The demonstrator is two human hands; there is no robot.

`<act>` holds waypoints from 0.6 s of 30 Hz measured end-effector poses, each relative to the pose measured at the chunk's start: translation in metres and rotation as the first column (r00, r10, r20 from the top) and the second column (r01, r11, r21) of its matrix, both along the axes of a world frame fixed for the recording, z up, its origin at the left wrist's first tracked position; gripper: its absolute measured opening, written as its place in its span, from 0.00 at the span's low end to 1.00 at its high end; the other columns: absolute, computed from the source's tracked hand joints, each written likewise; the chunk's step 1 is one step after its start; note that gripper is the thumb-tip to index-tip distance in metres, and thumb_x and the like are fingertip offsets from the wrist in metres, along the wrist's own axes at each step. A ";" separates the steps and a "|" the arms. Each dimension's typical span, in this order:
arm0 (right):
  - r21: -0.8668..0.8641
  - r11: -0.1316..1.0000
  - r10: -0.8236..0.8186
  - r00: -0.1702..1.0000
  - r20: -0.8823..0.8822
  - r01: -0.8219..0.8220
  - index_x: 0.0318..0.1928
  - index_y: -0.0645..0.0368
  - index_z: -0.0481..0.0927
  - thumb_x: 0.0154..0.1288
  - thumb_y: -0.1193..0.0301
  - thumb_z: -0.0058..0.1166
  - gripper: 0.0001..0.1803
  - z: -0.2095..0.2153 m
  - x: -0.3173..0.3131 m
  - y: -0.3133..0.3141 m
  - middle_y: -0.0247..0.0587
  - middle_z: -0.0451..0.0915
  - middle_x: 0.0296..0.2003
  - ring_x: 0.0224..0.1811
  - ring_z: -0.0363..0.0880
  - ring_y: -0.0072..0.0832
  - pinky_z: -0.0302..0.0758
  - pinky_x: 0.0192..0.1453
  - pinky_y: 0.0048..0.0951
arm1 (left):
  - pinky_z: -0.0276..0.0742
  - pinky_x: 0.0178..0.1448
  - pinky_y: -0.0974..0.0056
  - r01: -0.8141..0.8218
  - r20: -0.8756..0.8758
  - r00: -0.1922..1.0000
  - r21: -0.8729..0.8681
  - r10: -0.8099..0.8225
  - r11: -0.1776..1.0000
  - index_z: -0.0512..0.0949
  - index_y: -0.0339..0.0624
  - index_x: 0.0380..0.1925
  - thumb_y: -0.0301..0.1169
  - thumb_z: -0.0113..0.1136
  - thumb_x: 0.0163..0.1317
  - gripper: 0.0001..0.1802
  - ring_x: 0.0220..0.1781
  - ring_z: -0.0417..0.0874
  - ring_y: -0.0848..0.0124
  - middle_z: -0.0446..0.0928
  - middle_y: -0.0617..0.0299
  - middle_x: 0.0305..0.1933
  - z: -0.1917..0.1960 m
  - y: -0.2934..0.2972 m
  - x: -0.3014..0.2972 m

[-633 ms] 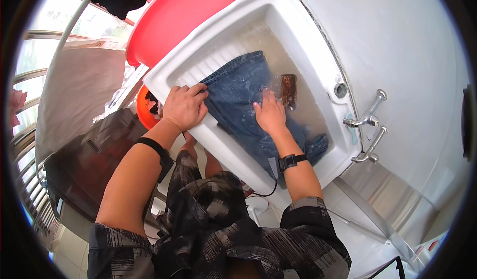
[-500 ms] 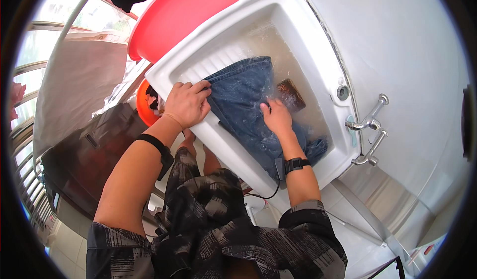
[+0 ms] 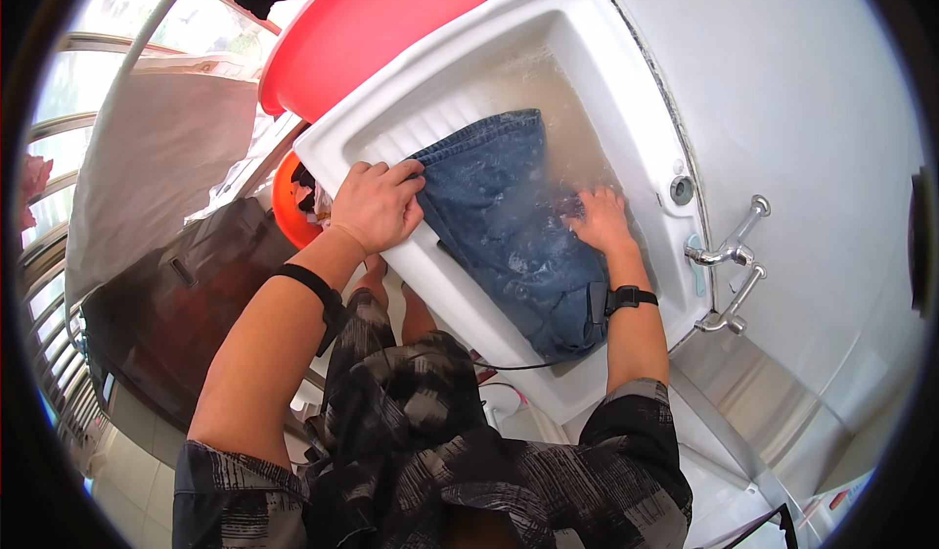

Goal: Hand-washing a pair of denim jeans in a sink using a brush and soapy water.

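Note:
A blue denim garment (image 3: 489,182) lies spread in the white sink (image 3: 430,251), partly on its ribbed slope and partly in cloudy water. My left hand (image 3: 377,205) is closed on the corner of the garment's hemmed edge at the sink's near left rim. Over the garment's right side, at the water, is my right hand (image 3: 602,219), its fingers spread and its thumb pointing left. Beside that thumb a dark reddish-brown patch (image 3: 564,204) shows dimly through the water. It looks like the brown block seen earlier, but its shape is mostly hidden.
Two metal taps (image 3: 729,251) stick out from the wall on the right, below the round overflow hole (image 3: 681,190). A large pink basin (image 3: 372,35) stands behind the sink. An orange bucket (image 3: 286,202) with cloth inside sits to the left, near a dark brown lid-like surface (image 3: 186,304).
My right hand has moved right, across to where the brown block lay in plain sight. That block is now mostly hidden. My left hand keeps its hold on the garment's corner.

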State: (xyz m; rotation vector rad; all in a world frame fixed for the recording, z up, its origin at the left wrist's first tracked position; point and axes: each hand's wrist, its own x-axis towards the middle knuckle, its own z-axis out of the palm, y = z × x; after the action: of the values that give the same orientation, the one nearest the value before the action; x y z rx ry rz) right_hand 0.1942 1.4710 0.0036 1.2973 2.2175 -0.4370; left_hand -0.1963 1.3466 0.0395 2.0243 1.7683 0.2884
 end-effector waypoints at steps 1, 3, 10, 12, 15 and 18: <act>0.005 1.000 0.003 1.000 0.003 -0.003 0.71 0.54 0.72 0.71 0.53 0.60 0.34 -0.007 0.007 0.000 0.56 0.75 0.61 0.66 0.72 0.53 0.65 0.71 0.56 | 0.73 0.55 0.59 -0.003 0.003 1.000 0.005 0.003 1.000 0.87 0.46 0.42 0.32 0.61 0.55 0.15 0.46 0.83 0.65 0.83 0.67 0.57 -0.001 0.001 0.001; -0.044 0.860 -0.494 0.808 -0.322 0.508 0.68 0.56 0.74 0.72 0.56 0.59 0.30 -0.022 0.014 -0.001 0.58 0.75 0.62 0.63 0.75 0.57 0.71 0.68 0.53 | 0.73 0.56 0.59 0.015 0.008 1.000 0.018 -0.015 1.000 0.87 0.46 0.44 0.32 0.61 0.55 0.16 0.47 0.83 0.64 0.82 0.65 0.56 -0.003 0.002 0.001; 0.150 0.932 -0.252 0.886 -0.389 0.330 0.69 0.56 0.73 0.70 0.57 0.60 0.31 -0.023 -0.076 -0.030 0.62 0.72 0.64 0.65 0.74 0.57 0.73 0.68 0.50 | 0.74 0.56 0.57 -0.029 0.013 1.000 0.050 0.029 0.998 0.85 0.45 0.47 0.32 0.61 0.55 0.18 0.48 0.83 0.63 0.81 0.63 0.58 -0.005 -0.002 -0.003; 0.065 0.928 -0.318 0.871 -0.374 0.366 0.72 0.54 0.69 0.65 0.57 0.65 0.37 -0.020 -0.070 -0.035 0.62 0.72 0.64 0.66 0.72 0.59 0.72 0.69 0.51 | 0.74 0.56 0.57 -0.006 0.022 1.000 0.034 0.006 0.999 0.86 0.46 0.47 0.33 0.61 0.55 0.18 0.48 0.84 0.64 0.81 0.64 0.58 -0.004 -0.002 -0.001; -0.021 0.879 -0.448 0.811 -0.377 0.476 0.76 0.57 0.63 0.61 0.61 0.67 0.45 -0.015 -0.063 -0.047 0.63 0.72 0.65 0.67 0.71 0.59 0.71 0.71 0.50 | 0.74 0.57 0.58 -0.007 -0.006 1.000 -0.001 0.007 1.000 0.86 0.46 0.47 0.33 0.61 0.55 0.18 0.50 0.84 0.64 0.81 0.63 0.59 -0.001 -0.001 -0.001; -0.059 0.854 -0.515 0.824 -0.236 0.517 0.77 0.67 0.55 0.59 0.63 0.66 0.51 -0.024 -0.056 -0.054 0.72 0.69 0.65 0.69 0.69 0.61 0.69 0.73 0.47 | 0.74 0.57 0.58 -0.014 0.001 1.000 -0.003 0.014 1.000 0.86 0.46 0.47 0.32 0.61 0.55 0.18 0.51 0.84 0.65 0.81 0.63 0.59 -0.002 -0.002 -0.003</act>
State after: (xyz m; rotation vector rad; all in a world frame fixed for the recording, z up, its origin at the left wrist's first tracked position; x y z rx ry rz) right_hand 0.1382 1.4171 -0.0208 1.9478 2.0226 -0.8301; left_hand -0.1991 1.3442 0.0373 2.0096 1.7824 0.2909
